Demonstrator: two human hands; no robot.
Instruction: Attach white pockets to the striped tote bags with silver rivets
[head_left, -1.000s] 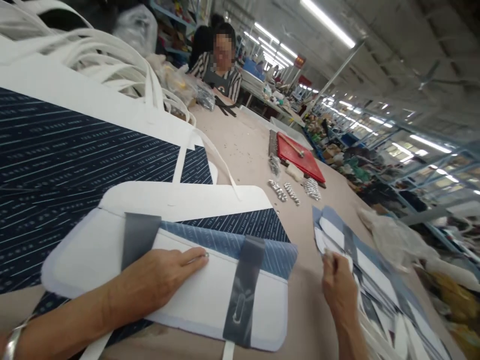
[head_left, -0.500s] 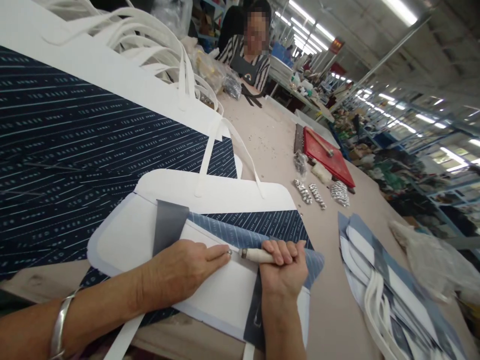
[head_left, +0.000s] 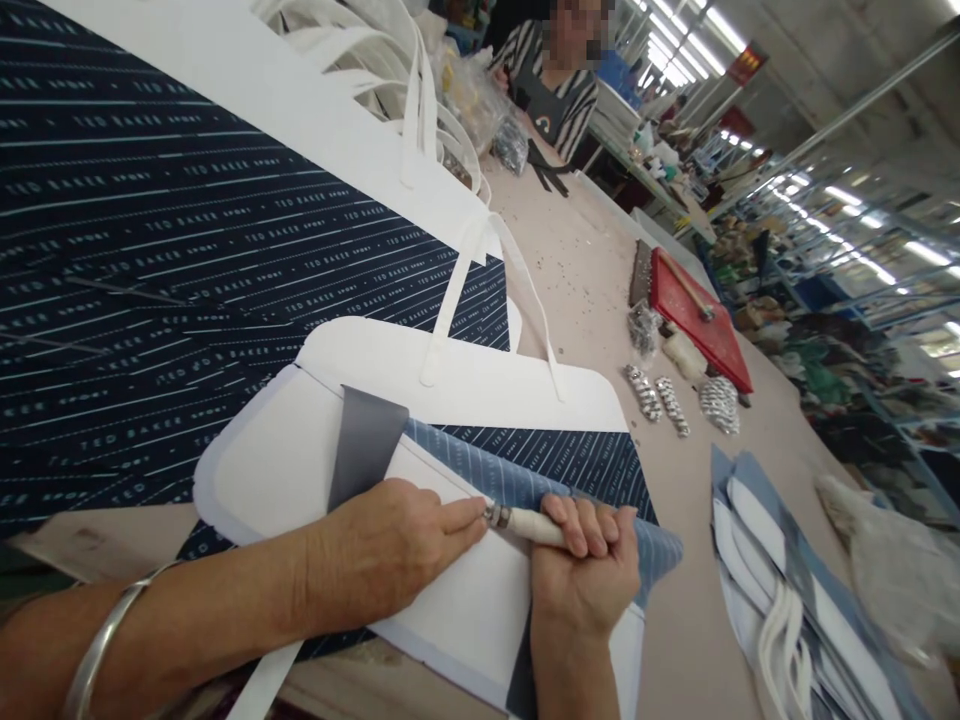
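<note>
My right hand (head_left: 589, 555) wraps round the pale handle of an awl (head_left: 529, 525), which has a metal collar and points left. My left hand (head_left: 420, 540) pinches a small shiny metal stud (head_left: 490, 513) between thumb and fingers, right at the awl's tip. The tip itself is hidden there. Beneath both hands lies a white bag panel (head_left: 259, 460) with a grey strip (head_left: 367, 440) across it. A light blue striped edge (head_left: 480, 460) is folded up behind the awl. Above it a white panel bears a white strap handle (head_left: 450, 310).
Navy printed panels (head_left: 187, 230) are stacked at left. Studs in small heaps (head_left: 671, 405) and a hammer (head_left: 694, 290) on a red board (head_left: 712, 335) are farther right. Finished-looking panels with straps (head_left: 787, 590) lie at right. A person (head_left: 551, 90) sits across the table.
The awl's tip and the stud in my left fingers have come together. The view has shifted, so the table things appear farther right.
</note>
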